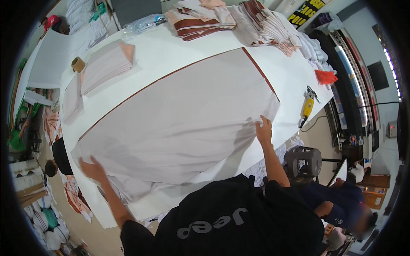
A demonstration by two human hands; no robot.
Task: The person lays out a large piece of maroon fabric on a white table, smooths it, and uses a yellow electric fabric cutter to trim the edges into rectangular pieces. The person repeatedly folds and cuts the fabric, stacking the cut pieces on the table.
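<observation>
A large pale grey cloth (183, 111) with a dark red-brown border along its far and right edges lies spread over the white table (149, 55). Its near side is wrinkled, with loose folds bunched at the near left. My left hand (92, 169) rests at the cloth's left end, fingers spread and holding nothing. Over at the right end, my right hand (265, 130) touches the cloth near its right edge, its fingers apart and slightly bent. Both arms reach wide across the near side of the table.
Folded grey cloths (106, 66) and a brown tape roll (78, 64) lie at the far left. Striped fabric stacks (200, 21) line the back. A yellow electric cutter (307, 109), scissors (313, 94) and red bag (326, 77) sit right. A stool (304, 161) and a person (337, 205) are beyond.
</observation>
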